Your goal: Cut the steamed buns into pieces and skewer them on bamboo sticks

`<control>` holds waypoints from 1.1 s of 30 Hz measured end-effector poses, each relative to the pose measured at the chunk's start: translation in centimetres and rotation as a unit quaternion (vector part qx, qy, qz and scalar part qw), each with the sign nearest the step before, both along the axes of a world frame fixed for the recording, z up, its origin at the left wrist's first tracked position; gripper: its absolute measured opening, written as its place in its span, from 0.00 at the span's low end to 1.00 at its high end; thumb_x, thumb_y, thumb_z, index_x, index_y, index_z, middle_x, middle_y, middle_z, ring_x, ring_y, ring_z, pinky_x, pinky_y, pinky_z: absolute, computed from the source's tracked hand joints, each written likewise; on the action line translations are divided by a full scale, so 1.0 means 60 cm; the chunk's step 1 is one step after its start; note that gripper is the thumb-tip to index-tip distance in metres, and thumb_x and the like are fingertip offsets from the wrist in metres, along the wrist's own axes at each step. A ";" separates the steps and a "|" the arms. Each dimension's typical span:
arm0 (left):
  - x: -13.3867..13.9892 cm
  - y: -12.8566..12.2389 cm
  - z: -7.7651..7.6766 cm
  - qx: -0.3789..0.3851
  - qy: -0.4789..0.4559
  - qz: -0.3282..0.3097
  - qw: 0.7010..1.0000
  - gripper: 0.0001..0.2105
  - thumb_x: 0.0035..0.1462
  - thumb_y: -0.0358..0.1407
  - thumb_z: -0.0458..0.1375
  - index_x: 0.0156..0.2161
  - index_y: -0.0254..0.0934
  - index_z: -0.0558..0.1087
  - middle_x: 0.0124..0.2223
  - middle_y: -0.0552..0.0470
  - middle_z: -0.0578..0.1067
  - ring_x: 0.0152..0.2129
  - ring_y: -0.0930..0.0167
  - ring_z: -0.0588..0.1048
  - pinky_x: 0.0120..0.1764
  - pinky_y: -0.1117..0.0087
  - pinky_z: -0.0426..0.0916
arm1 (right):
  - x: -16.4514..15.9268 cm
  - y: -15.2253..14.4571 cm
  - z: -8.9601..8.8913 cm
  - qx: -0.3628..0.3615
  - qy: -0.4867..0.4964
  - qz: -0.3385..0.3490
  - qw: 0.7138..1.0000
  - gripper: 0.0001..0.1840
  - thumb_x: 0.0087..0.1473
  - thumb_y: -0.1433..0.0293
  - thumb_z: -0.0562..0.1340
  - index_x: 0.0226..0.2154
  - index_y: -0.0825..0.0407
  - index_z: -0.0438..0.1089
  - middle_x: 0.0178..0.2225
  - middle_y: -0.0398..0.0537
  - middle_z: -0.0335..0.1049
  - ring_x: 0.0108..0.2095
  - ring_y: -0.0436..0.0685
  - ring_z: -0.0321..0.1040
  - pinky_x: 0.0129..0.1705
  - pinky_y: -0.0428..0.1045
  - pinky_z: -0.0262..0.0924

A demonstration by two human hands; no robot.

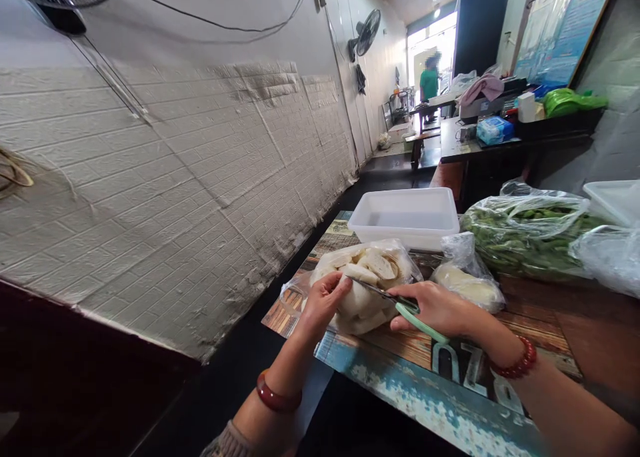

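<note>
My left hand is closed, thumb and fingers pinching the end of a pale, whitish piece of food whose exact kind I cannot make out. Scissors with light green handles are in my right hand, fingers wrapped round the grips. Their blades point left and lie against the held piece, close to my left thumb. Beneath both hands, an opened clear plastic bag holds several thick pieces of the same pale food. Whether the blades are apart is hard to see.
Behind the bag stands a white plastic tub. To the right lie a small wrapped pale lump and a large clear bag of green pods. A brick-patterned wall runs along the left. Far back, a person in green stands near the doorway.
</note>
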State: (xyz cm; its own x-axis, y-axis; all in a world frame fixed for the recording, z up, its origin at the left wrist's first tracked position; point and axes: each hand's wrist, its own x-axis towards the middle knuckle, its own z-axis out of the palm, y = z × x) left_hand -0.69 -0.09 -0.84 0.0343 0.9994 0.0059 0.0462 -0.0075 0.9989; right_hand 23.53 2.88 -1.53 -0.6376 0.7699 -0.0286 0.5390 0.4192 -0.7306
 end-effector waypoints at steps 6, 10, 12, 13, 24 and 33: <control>0.008 -0.002 0.002 0.022 0.049 -0.003 0.999 0.22 0.50 0.52 0.66 0.38 0.34 0.81 0.34 0.48 0.79 0.30 0.68 0.73 0.33 0.71 0.66 | -0.005 -0.002 -0.005 0.006 -0.005 -0.006 1.000 0.38 0.49 0.53 0.67 0.56 0.60 0.72 0.47 0.60 0.79 0.43 0.68 0.75 0.47 0.57 0.67; 0.010 0.000 0.002 0.027 0.073 0.006 0.997 0.22 0.49 0.52 0.67 0.37 0.33 0.81 0.32 0.49 0.78 0.29 0.69 0.72 0.31 0.72 0.65 | -0.006 0.003 -0.016 0.018 0.026 0.014 0.999 0.33 0.50 0.53 0.66 0.53 0.57 0.75 0.46 0.58 0.80 0.42 0.68 0.75 0.45 0.56 0.67; 0.010 0.001 0.002 0.017 0.066 0.005 0.998 0.23 0.49 0.53 0.66 0.37 0.33 0.81 0.31 0.49 0.78 0.27 0.70 0.71 0.30 0.72 0.65 | -0.006 0.006 -0.022 0.019 0.051 0.019 0.998 0.31 0.52 0.52 0.65 0.51 0.55 0.77 0.45 0.57 0.80 0.42 0.67 0.75 0.44 0.55 0.67; 0.009 0.002 0.002 0.013 0.062 0.004 0.998 0.23 0.49 0.54 0.66 0.37 0.32 0.81 0.30 0.49 0.78 0.26 0.70 0.71 0.30 0.72 0.64 | -0.006 0.008 -0.026 0.019 0.063 0.020 0.998 0.30 0.52 0.51 0.65 0.50 0.55 0.77 0.45 0.56 0.80 0.41 0.66 0.75 0.44 0.54 0.67; -0.002 0.002 -0.004 0.005 0.023 -0.014 1.000 0.19 0.50 0.48 0.68 0.38 0.33 0.82 0.32 0.47 0.80 0.27 0.68 0.73 0.30 0.72 0.65 | -0.014 0.024 -0.051 0.031 0.101 0.035 0.994 0.19 0.55 0.54 0.64 0.29 0.54 0.77 0.24 0.41 0.73 0.26 0.53 0.63 0.27 0.46 0.52; -0.020 -0.008 -0.010 -0.031 -0.161 0.076 0.983 0.23 0.49 0.47 0.69 0.45 0.31 0.77 0.39 0.44 0.82 0.32 0.65 0.79 0.31 0.72 0.71 | -0.032 0.010 -0.049 -0.040 0.116 0.028 0.992 0.20 0.51 0.55 0.67 0.35 0.56 0.77 0.20 0.38 0.62 0.22 0.48 0.54 0.21 0.44 0.46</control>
